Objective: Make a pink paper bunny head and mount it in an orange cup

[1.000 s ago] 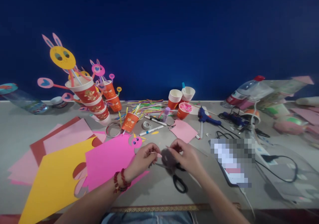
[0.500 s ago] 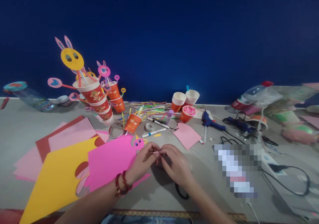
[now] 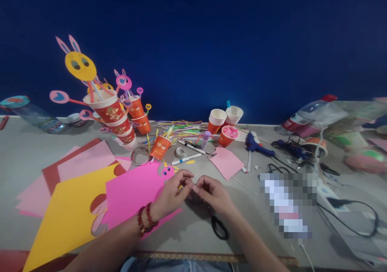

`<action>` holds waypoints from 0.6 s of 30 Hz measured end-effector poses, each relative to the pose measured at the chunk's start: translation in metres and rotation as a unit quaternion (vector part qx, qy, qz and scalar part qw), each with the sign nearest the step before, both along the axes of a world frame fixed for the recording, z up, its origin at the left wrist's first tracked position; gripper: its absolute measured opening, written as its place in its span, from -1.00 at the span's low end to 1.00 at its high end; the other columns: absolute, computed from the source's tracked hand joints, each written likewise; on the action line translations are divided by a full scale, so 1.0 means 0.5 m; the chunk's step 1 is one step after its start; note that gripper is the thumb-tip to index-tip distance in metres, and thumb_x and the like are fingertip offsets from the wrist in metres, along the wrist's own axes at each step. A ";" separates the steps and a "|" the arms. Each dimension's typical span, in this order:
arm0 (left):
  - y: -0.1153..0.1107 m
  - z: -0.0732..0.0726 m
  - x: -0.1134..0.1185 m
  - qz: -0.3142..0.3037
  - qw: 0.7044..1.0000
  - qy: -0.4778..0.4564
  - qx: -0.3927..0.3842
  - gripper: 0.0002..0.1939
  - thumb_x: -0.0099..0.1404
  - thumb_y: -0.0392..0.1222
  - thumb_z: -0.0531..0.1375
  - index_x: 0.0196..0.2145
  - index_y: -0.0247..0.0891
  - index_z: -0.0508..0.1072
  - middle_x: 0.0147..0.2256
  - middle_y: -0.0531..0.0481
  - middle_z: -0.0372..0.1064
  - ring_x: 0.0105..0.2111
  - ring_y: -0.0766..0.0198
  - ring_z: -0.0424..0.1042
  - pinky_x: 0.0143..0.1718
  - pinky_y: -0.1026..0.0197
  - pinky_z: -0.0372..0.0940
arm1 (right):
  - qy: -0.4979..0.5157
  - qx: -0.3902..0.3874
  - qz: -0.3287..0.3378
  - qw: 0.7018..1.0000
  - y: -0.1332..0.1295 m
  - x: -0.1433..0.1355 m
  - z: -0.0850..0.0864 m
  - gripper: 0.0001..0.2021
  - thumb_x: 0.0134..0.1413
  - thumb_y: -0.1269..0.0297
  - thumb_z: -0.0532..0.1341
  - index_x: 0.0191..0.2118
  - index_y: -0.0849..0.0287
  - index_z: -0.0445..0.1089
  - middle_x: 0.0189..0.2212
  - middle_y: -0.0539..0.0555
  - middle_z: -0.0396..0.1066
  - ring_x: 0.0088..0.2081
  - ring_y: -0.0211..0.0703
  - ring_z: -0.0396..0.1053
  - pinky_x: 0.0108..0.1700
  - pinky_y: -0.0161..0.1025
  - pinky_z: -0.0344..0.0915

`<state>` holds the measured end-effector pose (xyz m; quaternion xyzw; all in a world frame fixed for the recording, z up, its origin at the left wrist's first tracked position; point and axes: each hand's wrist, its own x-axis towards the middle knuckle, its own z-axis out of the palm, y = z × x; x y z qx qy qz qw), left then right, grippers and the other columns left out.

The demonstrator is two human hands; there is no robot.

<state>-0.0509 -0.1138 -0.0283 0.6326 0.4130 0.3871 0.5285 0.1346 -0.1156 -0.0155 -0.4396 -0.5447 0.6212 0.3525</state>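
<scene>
My left hand, with red bead bracelets at the wrist, is closed in a pinch. Its fingertips meet those of my right hand, which is pinched too. Whatever lies between the fingers is too small and covered to make out. Under my right hand a black loop handle, like that of scissors, rests on the table; the rest of it is hidden. Beside my left hand lies a bright pink sheet with a small pink face cutout at its upper corner.
Yellow paper with round cutouts lies left. Stacked cups with rabbit figures stand behind it. A tilted cup, tape roll, markers, glue stick and pink paper lie ahead. A blue glue gun and cables are right.
My fingers have shifted their pinch, and my right hand's fingers have curled in. More of the black handle shows below my right hand. The camera view has moved slightly.
</scene>
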 end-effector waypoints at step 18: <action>0.000 0.018 0.014 0.050 0.990 -0.094 -0.089 -0.77 0.34 -0.07 0.17 -0.38 -0.26 0.37 -0.51 0.10 0.28 -0.50 0.34 0.34 -0.41 0.29 0.25 | 0.050 -0.004 -0.080 0.996 -0.005 -0.019 -0.002 -0.63 0.01 -0.05 0.36 -0.42 0.16 0.34 -0.59 -0.08 0.29 -0.57 -0.31 0.17 -0.52 -0.36 0.09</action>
